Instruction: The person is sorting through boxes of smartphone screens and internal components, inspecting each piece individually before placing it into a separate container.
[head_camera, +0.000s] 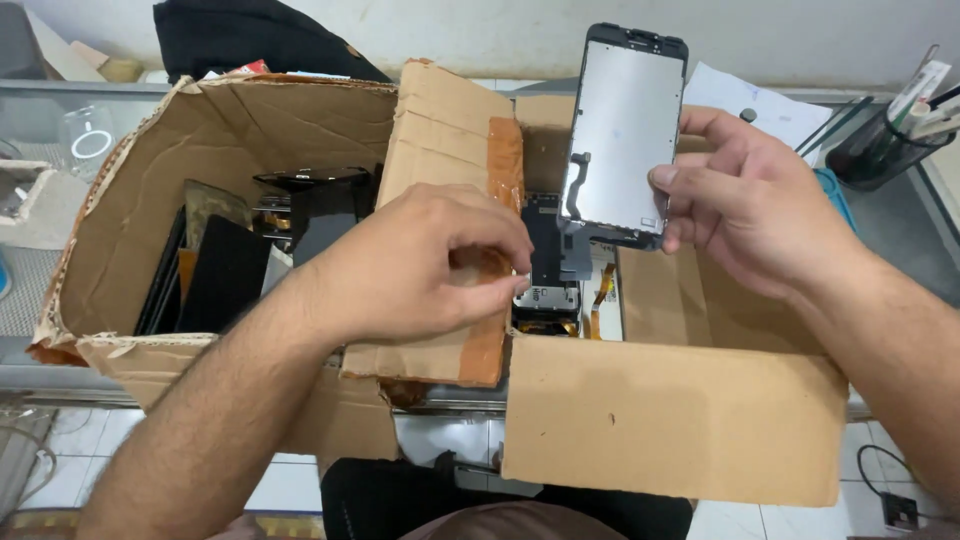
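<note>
Head view showed the right hand (760, 205) holding a phone screen (625, 135) up by its lower edge. The thumb and fingers (675, 180) were pinched tight on that edge. The screen stood almost upright, with its shiny silver back facing the camera and a black frame around it. It was up in the air above the box (660, 420).

The left hand (415, 265) was lower, over the middle flap (450, 120) of the box. Its fingers (500, 245) were curled in close together, and the tips pinched a small part (522, 287) that was too tiny to make out.

Under both hands sat the big brown cardboard box with its flaps open. On its left side stood many dark screens (225, 270), packed side by side. In the middle gap lay more phone parts (550, 290) with orange strips. The box rested on a glass counter (900, 230). A cup of tools (885, 140) stood on the counter to the right, well apart from the box. A black bag (255, 35) lay behind the box.
</note>
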